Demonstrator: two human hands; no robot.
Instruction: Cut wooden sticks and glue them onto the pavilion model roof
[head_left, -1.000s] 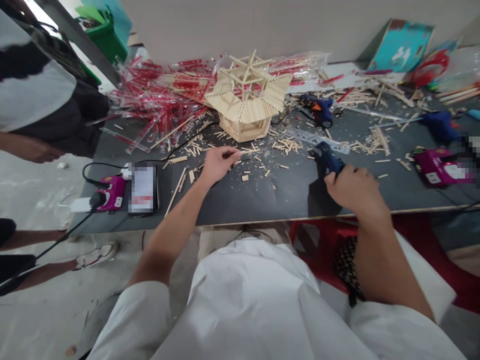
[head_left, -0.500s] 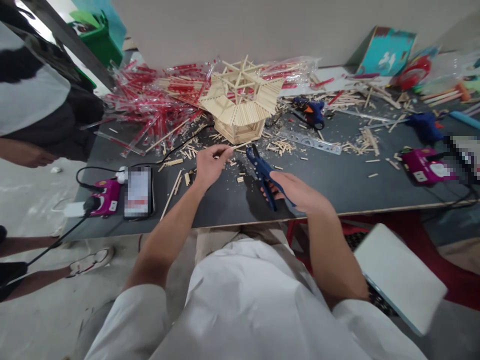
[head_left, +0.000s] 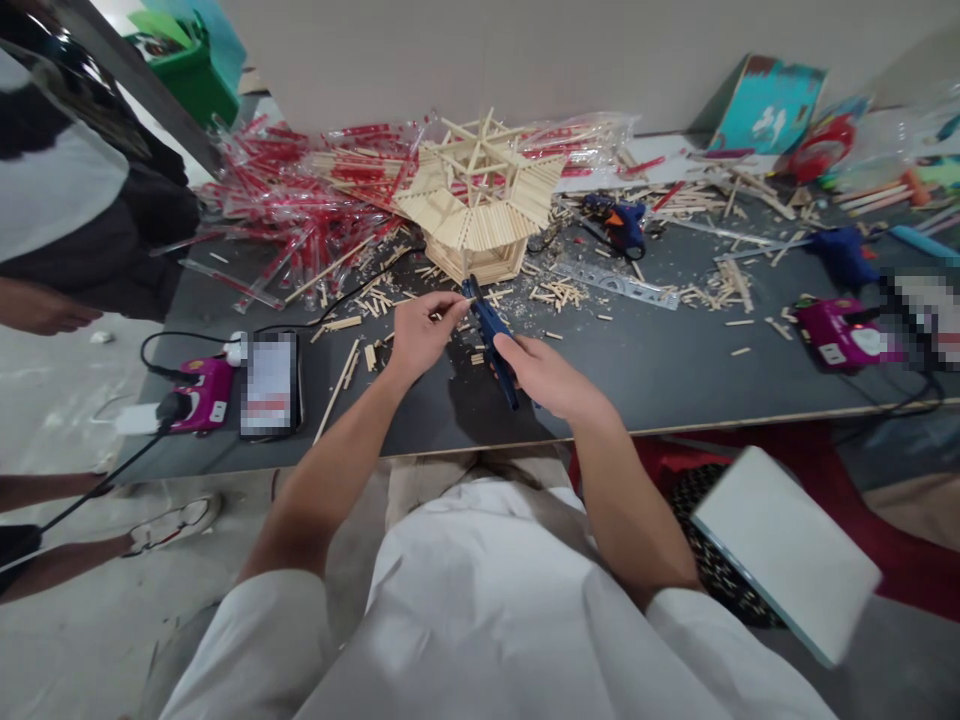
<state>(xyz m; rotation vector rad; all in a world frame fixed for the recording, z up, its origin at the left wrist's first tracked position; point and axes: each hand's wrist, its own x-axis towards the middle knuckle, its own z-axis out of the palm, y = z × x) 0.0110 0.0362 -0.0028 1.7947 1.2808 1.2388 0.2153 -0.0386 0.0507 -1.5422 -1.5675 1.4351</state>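
My left hand is closed in a pinch on a thin wooden stick, most of which is hidden by the fingers and the tool. Wrapped round the handles of a blue hand cutter is my right hand. The cutter's head meets the stick just beside my left fingertips. Right behind both hands stands a small pavilion model built of wooden sticks, with a slatted roof and an open frame on top. Short cut stick pieces lie around its base.
Red-and-clear plastic wrappers heap up at the back left. A phone and a purple power strip lie left. A clear ruler, a glue gun and another purple power strip are right. A person stands at the left.
My right hand has brought the cutter leftward onto the stick, and its handles have come closer together. My left hand stays nearly in place. The whole view has shifted slightly.
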